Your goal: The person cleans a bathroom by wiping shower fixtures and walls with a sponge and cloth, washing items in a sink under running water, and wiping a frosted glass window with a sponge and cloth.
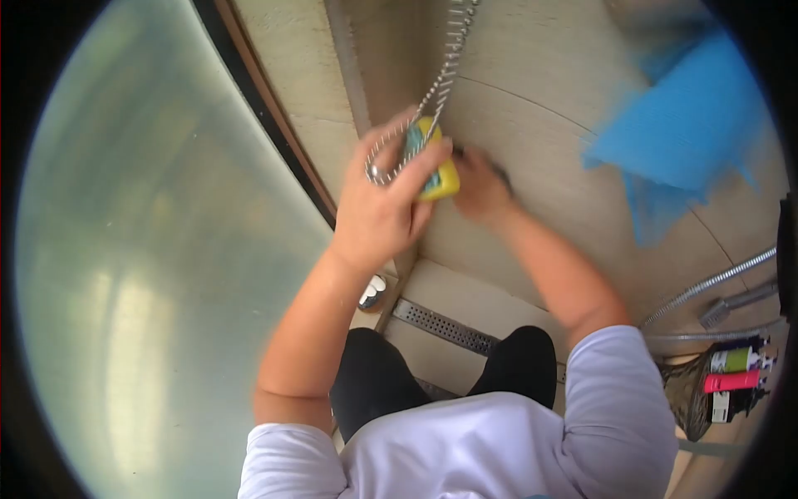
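Observation:
My left hand (384, 195) is closed around a small yellow object (446, 179) with a blue-green patch on its face; its exact kind is unclear. A black-and-white beaded or twisted cord (449, 71) comes down from the top, its loop lying across the front of my left hand and the yellow object. Just to the right is my right hand (482, 185), close behind the yellow object and smeared by motion. Something dark shows at its fingers, too blurred to name.
A frosted glass panel (158, 249) fills the left side. Tiled wall (532, 75) rises ahead, with a blue mesh cloth (690, 125) at upper right. A metal floor drain (445, 327) lies below. At right are a shower hose (706, 287) and several bottles (736, 381).

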`<state>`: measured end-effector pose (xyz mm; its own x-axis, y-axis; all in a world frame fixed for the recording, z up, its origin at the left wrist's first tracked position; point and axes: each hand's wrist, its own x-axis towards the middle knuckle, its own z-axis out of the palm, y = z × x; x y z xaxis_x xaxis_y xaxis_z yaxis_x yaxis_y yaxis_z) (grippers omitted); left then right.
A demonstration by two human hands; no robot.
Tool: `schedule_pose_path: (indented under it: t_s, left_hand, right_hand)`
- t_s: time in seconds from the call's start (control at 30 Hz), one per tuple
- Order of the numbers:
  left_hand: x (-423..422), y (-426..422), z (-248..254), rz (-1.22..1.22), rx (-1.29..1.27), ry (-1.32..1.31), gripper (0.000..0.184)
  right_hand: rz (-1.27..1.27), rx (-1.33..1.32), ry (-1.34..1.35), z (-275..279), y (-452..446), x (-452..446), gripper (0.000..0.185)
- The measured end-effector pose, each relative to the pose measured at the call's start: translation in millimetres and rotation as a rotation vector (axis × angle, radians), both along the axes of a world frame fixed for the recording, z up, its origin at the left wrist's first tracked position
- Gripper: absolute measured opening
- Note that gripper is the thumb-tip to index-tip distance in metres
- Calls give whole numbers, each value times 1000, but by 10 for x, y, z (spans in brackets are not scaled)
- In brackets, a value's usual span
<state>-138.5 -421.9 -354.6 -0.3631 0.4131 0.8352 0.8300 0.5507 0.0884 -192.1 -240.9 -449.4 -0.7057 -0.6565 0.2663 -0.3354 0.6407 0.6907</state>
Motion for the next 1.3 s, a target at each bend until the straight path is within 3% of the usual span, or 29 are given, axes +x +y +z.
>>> schedule_pose_path:
  t_s: [0.03, 0.1, 0.13, 0.23, 0.27, 0.3, 0.37, 0.4, 0.47, 0.53, 0.6, 0.7, 0.73, 0.83, 0.93, 1.03, 1.13, 1.23, 1.3]
  left_hand:
    - [40, -54, -162, 30, -12, -75, 49]
    - [75, -151, -495, 82, -34, -216, 51]
    - [86, -177, -622, 107, -76, -230, 52]
    - [125, -249, -747, 178, -171, -260, 56]
    - [130, -276, -721, 193, -187, -260, 57]
    - [140, -300, -702, 202, -206, -270, 59]
    - [106, -343, -570, 229, -154, -147, 63]
    - [113, -336, -517, 281, -131, -87, 61]
    - [77, -284, -490, 316, -8, 31, 58]
    - [-50, -217, -542, 359, 29, 102, 56]
    - [-159, -204, -751, 386, 26, 103, 56]
    - [-300, -105, -921, 487, -3, 282, 53]
    - [-319, -71, -981, 514, 5, 295, 48]
    - [-208, 135, -1091, 470, -93, 248, 44]
    - [-212, 343, -1320, 436, -262, 222, 39]
    - [-303, 298, -1323, 459, -419, 129, 38]
    - [-364, 291, -1064, 365, -379, 141, 22]
    - [-352, 250, -993, 332, -414, 62, 23]
    - [-457, 226, -1129, 307, -428, 117, 24]
  right_hand:
    - [27, -250, -245, -818, 53, -169, 35]
    - [65, -474, -516, -1911, 92, -261, 40]
    - [77, -452, -541, -2103, 79, -172, 42]
    - [82, 198, -548, -2021, -22, -75, 41]
    - [-49, -97, -709, -1949, -61, -113, 41]
    - [-55, -251, -685, -1788, -65, -189, 41]
    - [69, -10, -356, -913, -77, -116, 39]
    - [-6, -197, -252, -699, -65, -197, 38]
    - [153, -246, 57, 60, -54, -143, 36]
    - [174, -270, 275, -3, -63, -188, 35]
    - [175, -268, 427, -509, -80, -300, 34]
    - [283, -334, 246, -1376, -63, -333, 37]
    - [314, -351, 155, -1587, -44, -280, 40]
    - [149, -25, -111, -2538, 39, -198, 43]
    - [151, -186, -513, -3254, 447, 98, 40]
    - [65, 245, -738, -3463, 1169, 676, 42]
    - [1, 718, -906, -3489, 1752, 1026, 45]
    - [4, 682, -863, -3478, 1778, 1033, 44]
    - [167, 385, -685, -3570, 1314, 619, 40]
